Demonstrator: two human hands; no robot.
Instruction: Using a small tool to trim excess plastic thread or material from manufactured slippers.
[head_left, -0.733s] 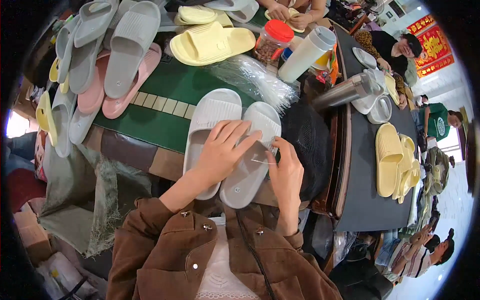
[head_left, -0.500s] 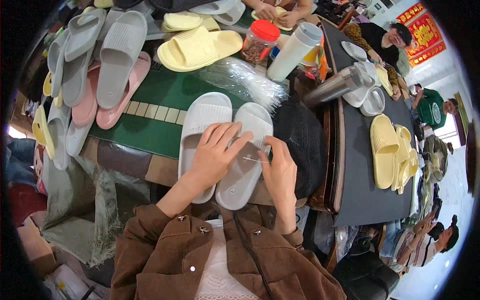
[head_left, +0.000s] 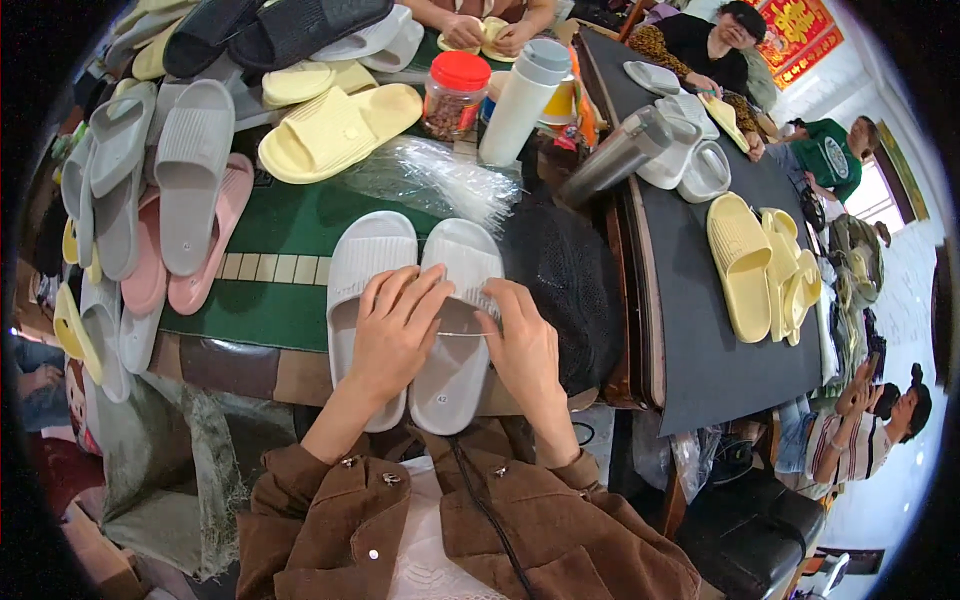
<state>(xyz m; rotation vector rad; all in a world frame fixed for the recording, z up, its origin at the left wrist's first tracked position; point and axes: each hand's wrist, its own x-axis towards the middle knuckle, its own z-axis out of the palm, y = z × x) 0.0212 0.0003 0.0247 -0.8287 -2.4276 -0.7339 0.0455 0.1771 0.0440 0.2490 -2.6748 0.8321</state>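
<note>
Two light grey slippers lie side by side, toes away from me: the left slipper and the right slipper. My left hand is closed over the straps where the two meet, its fingers bent across the right slipper's strap. A thin white plastic tie runs across the right slipper just below the strap edge, between my two thumbs. My right hand pinches around the strap's right side, with the tie's end at its thumb. Where the tie passes under my left fingers is hidden.
A bundle of white ties in clear plastic lies beyond the slippers. Nearby are a yellow slipper, a red-lidded jar and a white bottle. Grey and pink slippers pile up left; a black mesh item sits right.
The view has shifted, so the table things sit further left. My right hand has brought the tie from above the slipper to the strap edge, closer to my left thumb.
</note>
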